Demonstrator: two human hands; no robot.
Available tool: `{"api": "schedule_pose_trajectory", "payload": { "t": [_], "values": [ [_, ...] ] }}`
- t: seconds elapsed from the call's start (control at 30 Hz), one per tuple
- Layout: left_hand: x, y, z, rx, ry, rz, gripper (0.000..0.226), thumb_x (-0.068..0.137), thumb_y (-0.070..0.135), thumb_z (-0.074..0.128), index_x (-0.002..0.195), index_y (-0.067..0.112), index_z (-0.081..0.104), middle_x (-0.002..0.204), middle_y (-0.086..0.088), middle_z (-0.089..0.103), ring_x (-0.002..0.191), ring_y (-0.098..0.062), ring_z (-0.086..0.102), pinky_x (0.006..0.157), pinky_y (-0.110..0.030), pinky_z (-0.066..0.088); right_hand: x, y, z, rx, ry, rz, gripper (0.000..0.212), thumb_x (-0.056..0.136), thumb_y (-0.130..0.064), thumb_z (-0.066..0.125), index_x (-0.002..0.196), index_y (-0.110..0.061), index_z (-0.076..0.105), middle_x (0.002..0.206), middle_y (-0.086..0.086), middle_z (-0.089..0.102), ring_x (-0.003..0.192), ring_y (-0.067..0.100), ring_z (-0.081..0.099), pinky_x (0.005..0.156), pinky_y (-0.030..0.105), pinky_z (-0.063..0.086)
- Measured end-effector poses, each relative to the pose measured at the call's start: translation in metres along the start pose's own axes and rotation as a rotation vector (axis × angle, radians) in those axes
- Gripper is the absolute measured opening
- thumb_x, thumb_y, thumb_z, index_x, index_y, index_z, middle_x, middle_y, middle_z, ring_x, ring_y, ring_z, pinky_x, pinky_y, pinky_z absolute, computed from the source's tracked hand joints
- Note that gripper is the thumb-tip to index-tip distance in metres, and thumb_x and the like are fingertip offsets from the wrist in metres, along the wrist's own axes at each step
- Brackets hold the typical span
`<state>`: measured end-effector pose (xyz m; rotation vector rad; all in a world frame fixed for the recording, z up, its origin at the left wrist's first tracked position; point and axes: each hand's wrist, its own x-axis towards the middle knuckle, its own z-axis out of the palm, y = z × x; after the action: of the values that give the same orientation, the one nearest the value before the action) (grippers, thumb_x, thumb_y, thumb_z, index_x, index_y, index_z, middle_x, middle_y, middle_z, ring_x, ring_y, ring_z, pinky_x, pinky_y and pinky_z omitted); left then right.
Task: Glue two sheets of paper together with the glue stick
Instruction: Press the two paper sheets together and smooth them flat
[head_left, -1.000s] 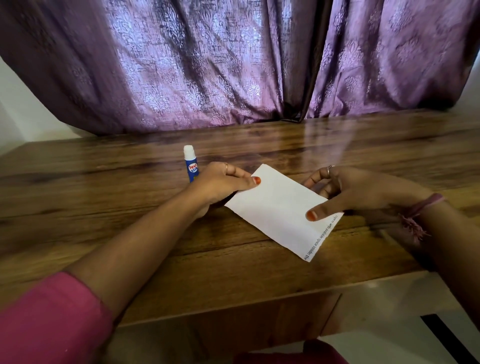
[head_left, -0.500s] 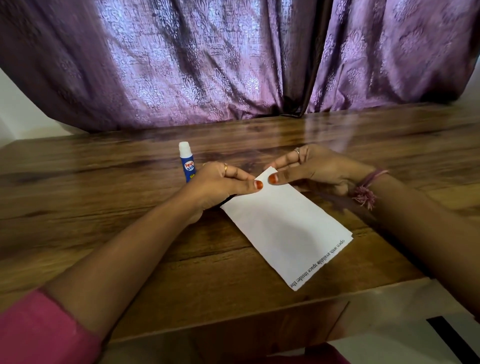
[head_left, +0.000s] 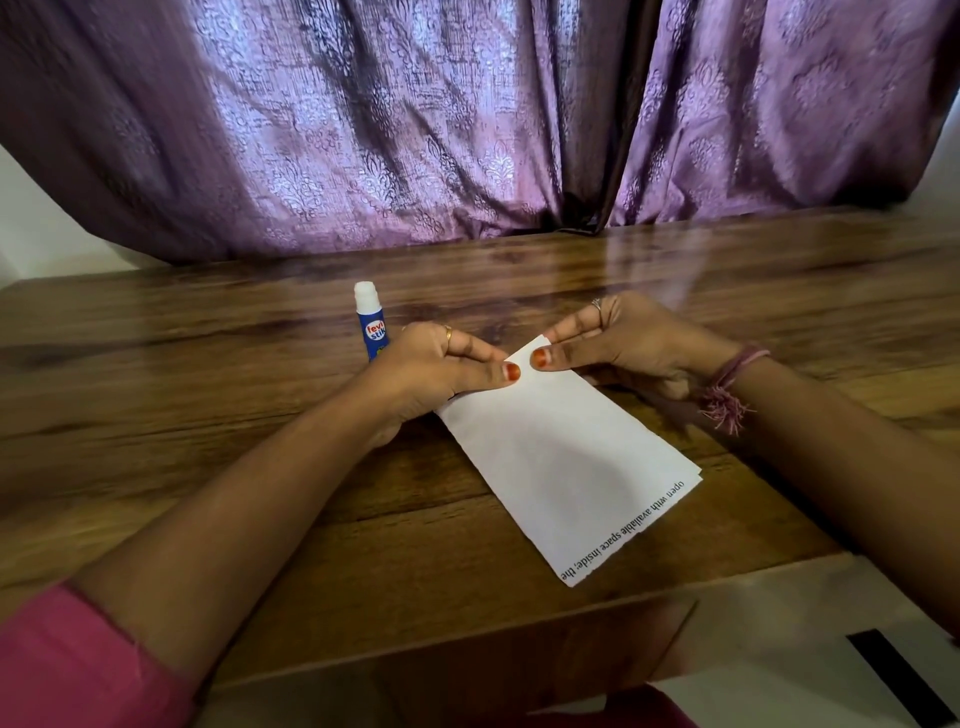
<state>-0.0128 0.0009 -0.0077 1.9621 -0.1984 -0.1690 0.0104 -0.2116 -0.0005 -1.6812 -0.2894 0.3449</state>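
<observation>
White paper lies slantwise on the wooden table, a line of print along its near edge. A second sheet's edge peeks out at the near right corner under the top one. My left hand and my right hand meet at the paper's far corner, and each pinches it between thumb and fingers. The corner looks slightly lifted. A blue and white glue stick stands upright with its cap on, just left of and behind my left hand.
A purple patterned curtain hangs right behind the table's far edge. The table's near edge runs across the bottom, with light floor below it at the right.
My right hand left the paper's right edge and moved to the far corner, where it now pinches next to the left thumb. The paper has stretched out flat toward me.
</observation>
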Motion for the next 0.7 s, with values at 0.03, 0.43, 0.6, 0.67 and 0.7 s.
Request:
{"api": "schedule_pose_trajectory", "payload": {
  "t": [0.03, 0.43, 0.6, 0.67, 0.7],
  "values": [
    [0.0, 0.0, 0.0, 0.006, -0.001, 0.0, 0.021, 0.065, 0.034, 0.081, 0.082, 0.023, 0.076, 0.084, 0.008, 0.075, 0.088, -0.013, 0.069, 0.08, -0.027, 0.054, 0.0, 0.0, 0.0, -0.004, -0.001, 0.001, 0.028, 0.055, -0.013, 0.082, 0.082, -0.006, 0.077, 0.081, 0.011, 0.076, 0.065, 0.014, 0.071, 0.052, 0.019, 0.053],
    [0.0, 0.0, 0.002, -0.013, 0.028, -0.018, 0.019, 0.067, 0.035, 0.08, 0.082, 0.023, 0.077, 0.084, 0.008, 0.075, 0.089, -0.014, 0.068, 0.074, -0.025, 0.054, -0.002, 0.0, 0.0, -0.013, -0.004, 0.002, 0.025, 0.058, -0.014, 0.081, 0.082, -0.007, 0.077, 0.085, 0.014, 0.076, 0.069, 0.016, 0.072, 0.063, 0.025, 0.058],
    [0.001, 0.0, -0.005, 0.016, -0.003, -0.002, 0.029, 0.066, 0.044, 0.077, 0.085, 0.022, 0.076, 0.086, 0.005, 0.075, 0.088, -0.013, 0.069, 0.081, -0.025, 0.052, -0.003, 0.0, -0.002, 0.027, 0.004, 0.004, 0.026, 0.059, -0.013, 0.08, 0.083, -0.006, 0.076, 0.086, 0.014, 0.075, 0.07, 0.018, 0.072, 0.064, 0.027, 0.058],
    [0.001, -0.001, -0.009, 0.031, -0.029, -0.009, 0.031, 0.07, 0.043, 0.076, 0.088, 0.017, 0.076, 0.089, 0.0, 0.075, 0.093, -0.019, 0.068, 0.088, -0.03, 0.05, -0.003, -0.001, -0.003, 0.05, 0.012, 0.002, 0.028, 0.06, -0.012, 0.079, 0.087, -0.003, 0.074, 0.088, 0.015, 0.075, 0.073, 0.019, 0.073, 0.065, 0.029, 0.06],
    [0.001, -0.001, -0.011, 0.037, -0.046, -0.01, 0.032, 0.07, 0.043, 0.076, 0.088, 0.016, 0.076, 0.089, -0.001, 0.075, 0.092, -0.019, 0.068, 0.09, -0.032, 0.049, -0.004, -0.001, -0.004, 0.061, 0.016, 0.001, 0.029, 0.061, -0.011, 0.079, 0.088, -0.003, 0.073, 0.088, 0.016, 0.075, 0.073, 0.02, 0.073, 0.065, 0.03, 0.06]
  ]
}}
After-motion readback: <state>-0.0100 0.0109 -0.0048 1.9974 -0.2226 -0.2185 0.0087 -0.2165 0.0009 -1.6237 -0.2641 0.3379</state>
